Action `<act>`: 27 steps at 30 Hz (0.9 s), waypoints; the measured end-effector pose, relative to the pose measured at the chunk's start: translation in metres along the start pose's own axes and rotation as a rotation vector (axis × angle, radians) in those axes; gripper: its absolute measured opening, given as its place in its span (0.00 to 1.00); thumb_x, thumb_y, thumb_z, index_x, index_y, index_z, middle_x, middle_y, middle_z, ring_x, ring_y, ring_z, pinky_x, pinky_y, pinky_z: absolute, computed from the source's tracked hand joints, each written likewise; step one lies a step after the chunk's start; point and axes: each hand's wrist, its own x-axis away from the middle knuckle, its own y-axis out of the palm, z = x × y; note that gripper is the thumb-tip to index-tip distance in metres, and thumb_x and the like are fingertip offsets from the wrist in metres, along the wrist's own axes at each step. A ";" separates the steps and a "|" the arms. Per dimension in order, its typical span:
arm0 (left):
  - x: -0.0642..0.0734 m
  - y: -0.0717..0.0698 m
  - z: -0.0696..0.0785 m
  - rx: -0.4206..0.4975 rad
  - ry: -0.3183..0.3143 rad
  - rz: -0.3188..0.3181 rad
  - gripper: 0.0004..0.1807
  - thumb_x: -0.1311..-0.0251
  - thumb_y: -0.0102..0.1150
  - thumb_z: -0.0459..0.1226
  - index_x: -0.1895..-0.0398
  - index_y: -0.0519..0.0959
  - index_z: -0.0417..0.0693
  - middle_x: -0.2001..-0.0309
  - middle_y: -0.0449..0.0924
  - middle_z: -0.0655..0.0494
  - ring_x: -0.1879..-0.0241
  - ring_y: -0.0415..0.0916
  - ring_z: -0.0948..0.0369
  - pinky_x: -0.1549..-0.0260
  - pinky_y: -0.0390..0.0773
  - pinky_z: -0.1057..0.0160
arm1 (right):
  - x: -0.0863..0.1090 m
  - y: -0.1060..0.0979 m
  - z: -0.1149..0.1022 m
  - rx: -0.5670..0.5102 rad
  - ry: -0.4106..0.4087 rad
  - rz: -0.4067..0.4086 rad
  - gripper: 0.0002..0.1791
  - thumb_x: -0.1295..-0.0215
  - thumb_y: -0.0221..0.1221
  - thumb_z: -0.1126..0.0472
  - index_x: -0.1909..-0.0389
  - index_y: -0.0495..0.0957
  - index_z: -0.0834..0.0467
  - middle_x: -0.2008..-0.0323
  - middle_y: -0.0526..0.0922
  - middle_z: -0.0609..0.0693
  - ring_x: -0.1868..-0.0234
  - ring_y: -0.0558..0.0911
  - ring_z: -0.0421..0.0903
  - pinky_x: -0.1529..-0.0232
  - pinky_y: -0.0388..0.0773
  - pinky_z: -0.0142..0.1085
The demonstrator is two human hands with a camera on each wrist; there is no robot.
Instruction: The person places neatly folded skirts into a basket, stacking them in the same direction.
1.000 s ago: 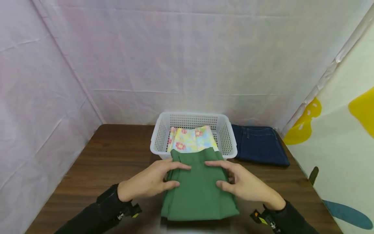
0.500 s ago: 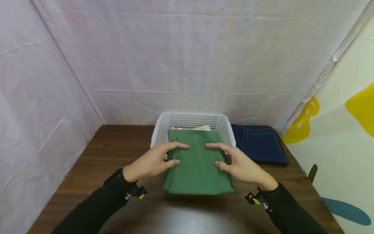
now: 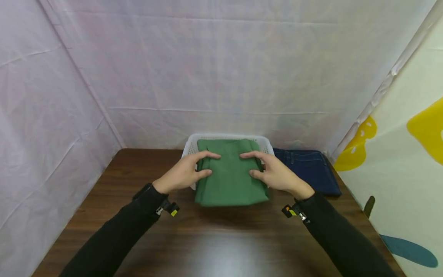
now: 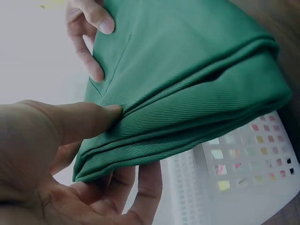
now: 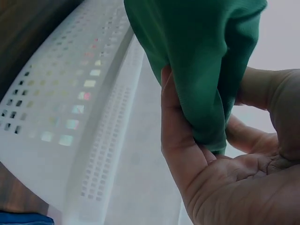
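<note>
The folded green cloth is above the white basket, its near end hiding the near rim. Fingers of left hand and right hand clamp its sides; uneven release could unfold layers, and that rim might snag it.
</note>
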 end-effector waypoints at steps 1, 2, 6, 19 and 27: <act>-0.002 -0.001 -0.002 0.000 -0.006 0.001 0.32 0.16 0.71 0.37 0.15 0.77 0.65 0.21 0.82 0.46 0.82 0.60 0.61 0.73 0.70 0.61 | -0.003 -0.001 0.000 0.012 0.003 0.001 0.32 0.13 0.66 0.65 0.14 0.75 0.50 0.14 0.73 0.64 0.59 0.91 0.48 0.63 0.83 0.42; -0.005 -0.001 -0.003 -0.005 -0.008 0.001 0.32 0.16 0.71 0.37 0.15 0.77 0.64 0.21 0.82 0.45 0.79 0.66 0.61 0.70 0.73 0.60 | -0.005 -0.002 0.000 0.023 0.009 0.002 0.32 0.13 0.66 0.65 0.13 0.75 0.49 0.14 0.73 0.63 0.53 0.92 0.49 0.61 0.84 0.43; -0.014 -0.004 -0.007 -0.018 -0.002 0.005 0.32 0.15 0.70 0.36 0.14 0.77 0.61 0.18 0.78 0.43 0.52 0.90 0.53 0.53 0.84 0.52 | -0.015 -0.008 0.001 0.046 0.018 0.012 0.31 0.13 0.66 0.65 0.14 0.76 0.50 0.13 0.73 0.63 0.36 0.91 0.57 0.52 0.87 0.44; -0.047 -0.016 -0.008 0.025 0.006 0.067 0.22 0.14 0.67 0.33 0.23 0.86 0.55 0.15 0.75 0.42 0.63 0.77 0.53 0.58 0.74 0.50 | -0.049 -0.029 0.004 0.008 0.104 0.014 0.31 0.12 0.65 0.65 0.13 0.75 0.51 0.08 0.63 0.64 0.21 0.82 0.66 0.41 0.93 0.50; -0.060 -0.020 -0.012 0.035 -0.053 0.095 0.21 0.14 0.67 0.34 0.24 0.87 0.55 0.13 0.73 0.41 0.79 0.51 0.57 0.73 0.64 0.58 | -0.065 -0.034 0.004 -0.007 0.157 0.019 0.32 0.12 0.67 0.63 0.13 0.75 0.50 0.08 0.62 0.63 0.17 0.78 0.65 0.38 0.92 0.52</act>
